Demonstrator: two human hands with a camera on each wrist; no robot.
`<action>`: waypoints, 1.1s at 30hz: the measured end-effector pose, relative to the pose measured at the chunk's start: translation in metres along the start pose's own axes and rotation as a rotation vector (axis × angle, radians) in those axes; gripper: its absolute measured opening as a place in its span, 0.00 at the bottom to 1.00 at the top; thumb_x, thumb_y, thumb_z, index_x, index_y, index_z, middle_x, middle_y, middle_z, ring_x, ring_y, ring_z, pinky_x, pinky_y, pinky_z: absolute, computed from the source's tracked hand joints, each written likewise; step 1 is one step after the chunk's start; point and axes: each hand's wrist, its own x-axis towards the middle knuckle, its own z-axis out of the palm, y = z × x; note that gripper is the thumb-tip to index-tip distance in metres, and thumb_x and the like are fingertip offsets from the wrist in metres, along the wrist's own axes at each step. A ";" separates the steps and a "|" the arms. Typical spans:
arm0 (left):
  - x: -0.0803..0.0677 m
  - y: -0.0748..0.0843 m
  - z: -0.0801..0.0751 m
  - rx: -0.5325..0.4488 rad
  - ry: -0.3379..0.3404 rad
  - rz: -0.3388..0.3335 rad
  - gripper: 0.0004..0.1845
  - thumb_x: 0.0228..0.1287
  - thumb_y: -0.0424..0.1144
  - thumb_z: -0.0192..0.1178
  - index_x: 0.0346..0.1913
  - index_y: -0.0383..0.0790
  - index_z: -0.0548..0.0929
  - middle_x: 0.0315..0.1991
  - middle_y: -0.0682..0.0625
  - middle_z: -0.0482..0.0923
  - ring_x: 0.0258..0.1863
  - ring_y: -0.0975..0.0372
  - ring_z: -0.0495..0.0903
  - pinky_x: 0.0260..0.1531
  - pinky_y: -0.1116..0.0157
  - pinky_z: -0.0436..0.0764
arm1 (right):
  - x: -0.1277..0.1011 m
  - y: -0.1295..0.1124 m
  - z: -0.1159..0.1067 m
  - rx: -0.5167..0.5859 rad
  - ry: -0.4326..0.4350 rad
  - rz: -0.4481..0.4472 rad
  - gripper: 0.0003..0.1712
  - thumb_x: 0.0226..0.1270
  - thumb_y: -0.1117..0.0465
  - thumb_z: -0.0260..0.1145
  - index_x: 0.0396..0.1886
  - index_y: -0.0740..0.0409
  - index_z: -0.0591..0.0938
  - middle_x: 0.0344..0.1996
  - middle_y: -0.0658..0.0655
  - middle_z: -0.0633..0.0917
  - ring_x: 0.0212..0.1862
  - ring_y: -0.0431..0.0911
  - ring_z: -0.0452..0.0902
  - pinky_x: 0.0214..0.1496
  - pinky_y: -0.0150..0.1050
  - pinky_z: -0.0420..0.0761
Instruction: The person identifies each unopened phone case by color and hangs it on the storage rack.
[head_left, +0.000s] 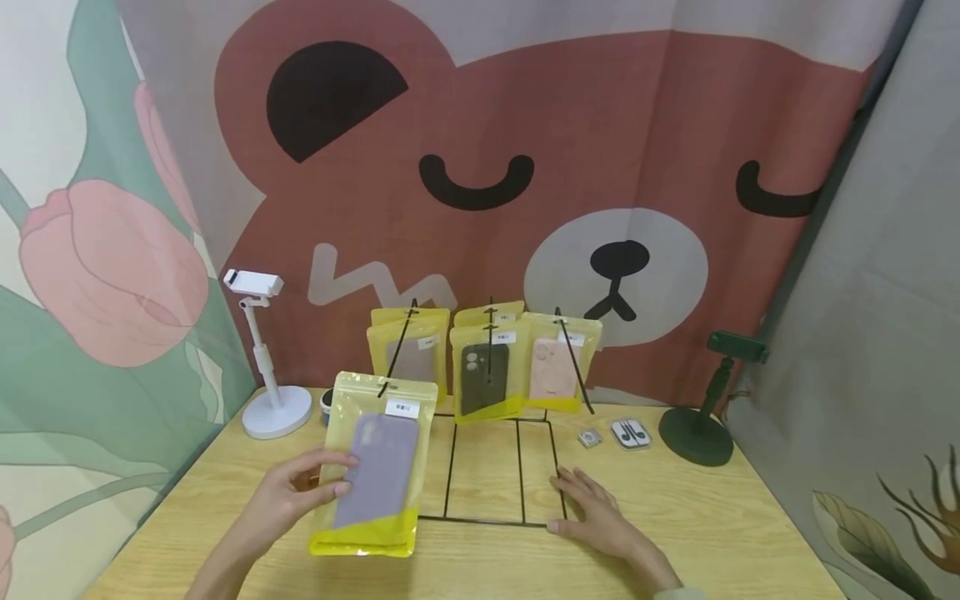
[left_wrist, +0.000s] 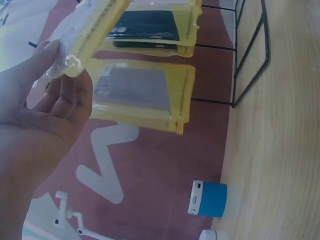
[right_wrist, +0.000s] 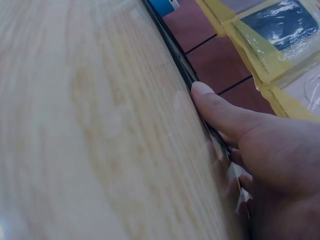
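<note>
left hand [head_left: 296, 487] has the yellow packet [head_left: 375, 462] with the lilac phone case inside, thumb laid across the front, fingers curled behind it, a firm pinch on the packet's left edge. the packet stands nearly upright above the desk [head_left: 750, 533], long axis running from six o'clock up to twelve, hang-hole end at the top. from the left wrist you see the packet's edge [left_wrist: 87, 37] pressed between thumb and fingers, so that grip is closed on it.

the black wire rack [head_left: 498, 471] lies at about two o'clock from the held packet, its flat base on the desk and its slanted pegs rising at the back. three more yellow packets hang there: a pale one [head_left: 411, 354] on the left peg, a dark one [head_left: 483, 371] in the middle, a pink one [head_left: 555, 367] on the right. the left hand is the nearer one to the left peg.

right hand [head_left: 596, 512] lies flat at the rack's near right corner, fingers straight and relaxed, holding nothing. the right wrist view shows the thumb [right_wrist: 220, 112] against the black wire [right_wrist: 175, 55], probably pressing on it, though the frame is blurred there.

a white stand [head_left: 266, 367] is at ten o'clock, a dark green stand [head_left: 708, 408] at two.
</note>
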 end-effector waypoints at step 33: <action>0.065 -0.061 -0.012 -0.070 0.053 -0.083 0.20 0.72 0.42 0.54 0.63 0.43 0.75 0.68 0.45 0.65 0.70 0.55 0.57 0.63 0.37 0.59 | 0.001 -0.004 0.001 0.010 -0.006 -0.025 0.43 0.61 0.43 0.67 0.70 0.58 0.67 0.74 0.63 0.58 0.73 0.67 0.41 0.62 0.77 0.39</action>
